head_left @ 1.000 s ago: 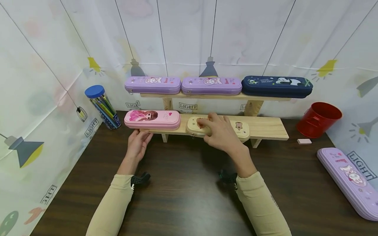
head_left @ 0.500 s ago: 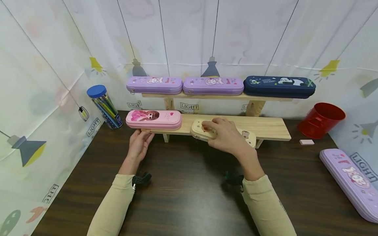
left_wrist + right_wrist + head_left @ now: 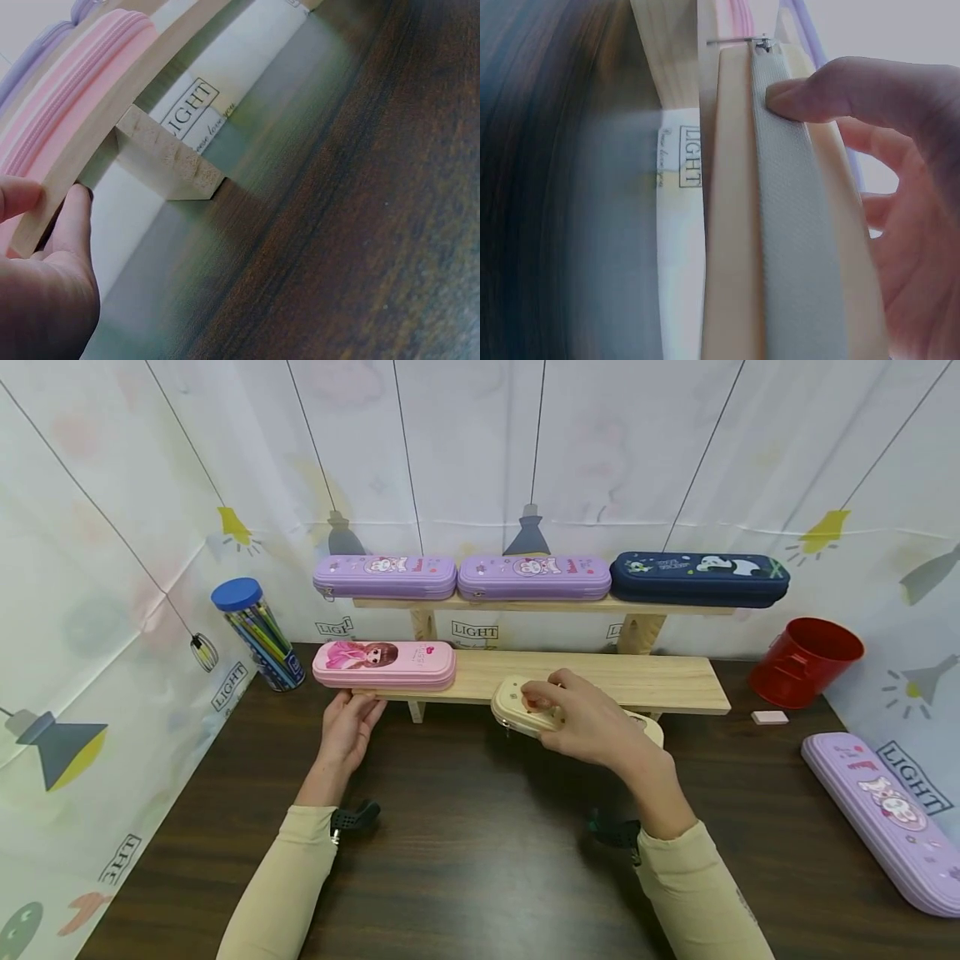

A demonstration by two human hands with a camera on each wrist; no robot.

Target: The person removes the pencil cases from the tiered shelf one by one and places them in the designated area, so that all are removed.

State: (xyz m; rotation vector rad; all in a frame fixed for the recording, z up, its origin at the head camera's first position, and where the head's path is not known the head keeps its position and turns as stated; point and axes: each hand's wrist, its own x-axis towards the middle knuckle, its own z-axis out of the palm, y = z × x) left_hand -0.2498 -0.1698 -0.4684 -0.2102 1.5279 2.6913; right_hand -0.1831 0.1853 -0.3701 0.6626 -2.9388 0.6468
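My right hand (image 3: 592, 718) grips a cream pencil case (image 3: 517, 708) printed with small bears. The right wrist view has the thumb pressed on the case's zipper side (image 3: 795, 202), fingers over its top. This case overlaps the front edge of the lower shelf board (image 3: 667, 681), its right end angled toward me. My left hand (image 3: 347, 731) holds the lower board's left front edge, with digits above and below the wood in the left wrist view. Right above that hand, a pink pencil case (image 3: 412, 664) with a doll picture lies on the board.
Two purple pencil cases (image 3: 386, 578) and a navy panda case (image 3: 697, 581) line the upper shelf. A pen tub (image 3: 258, 635) stands at left. On the right are a red pail (image 3: 795, 668), a pink eraser (image 3: 770, 717) and another purple case (image 3: 885, 818).
My right hand has drawn the cream pencil case off its place on the lower board, toward me and to the right, turning it slightly. The left hand has stayed at the board's edge.
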